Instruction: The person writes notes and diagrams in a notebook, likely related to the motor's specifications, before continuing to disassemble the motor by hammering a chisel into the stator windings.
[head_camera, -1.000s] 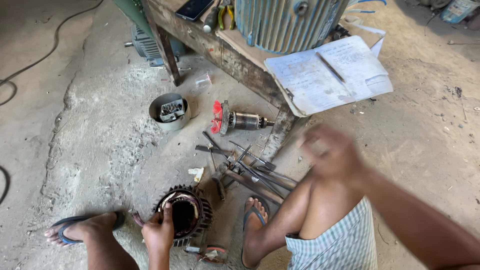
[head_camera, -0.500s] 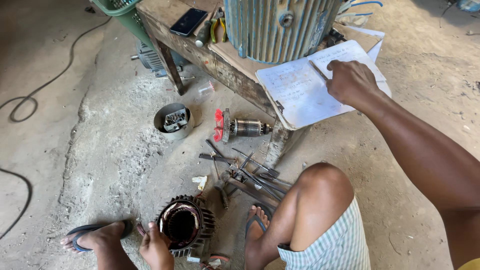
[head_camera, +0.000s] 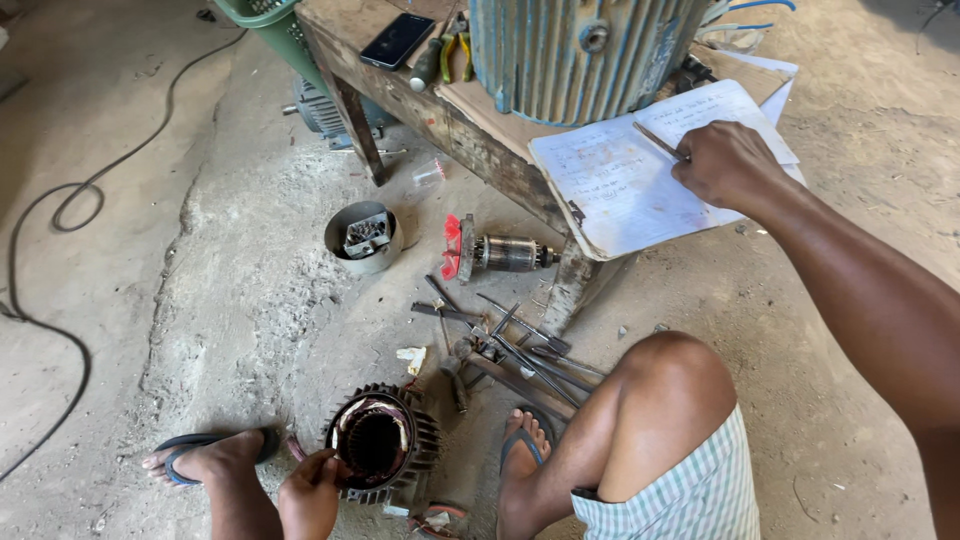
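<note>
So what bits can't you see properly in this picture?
- Head view: the pen tip is hidden by the right hand.
- The left hand fingers are tucked behind the stator rim.
- The notebook writing is too small.
- The big ribbed motor is cut off by the top edge.

dark-screened black phone (head_camera: 397, 40) lies flat on the wooden bench (head_camera: 400, 95), top left.

Scattered tools (head_camera: 510, 345) on the ground — a phone (head_camera: 397, 40) on the bench (head_camera: 400, 100).
</note>
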